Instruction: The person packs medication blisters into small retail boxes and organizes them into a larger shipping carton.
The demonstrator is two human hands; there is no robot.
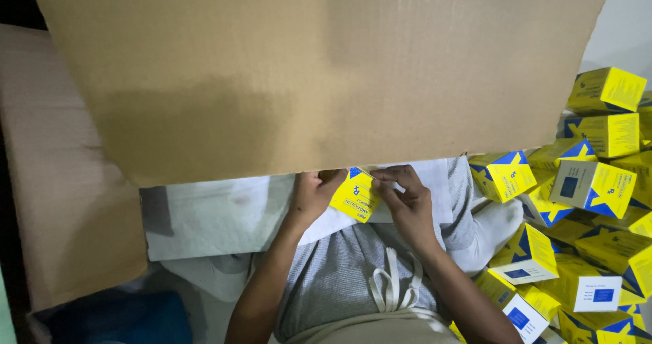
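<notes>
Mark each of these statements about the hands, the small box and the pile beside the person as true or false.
1. Both hands, the left hand and the right hand, grip one small yellow box. True.
2. The pile of yellow boxes lies at the person's left. False: it lies at the right.
3. A big cardboard flap hangs over the hands and fills the upper view. True.
4. The person wears black trousers. False: the grey shorts have a white drawstring.
5. The held box is red. False: it is yellow with blue marks.
</notes>
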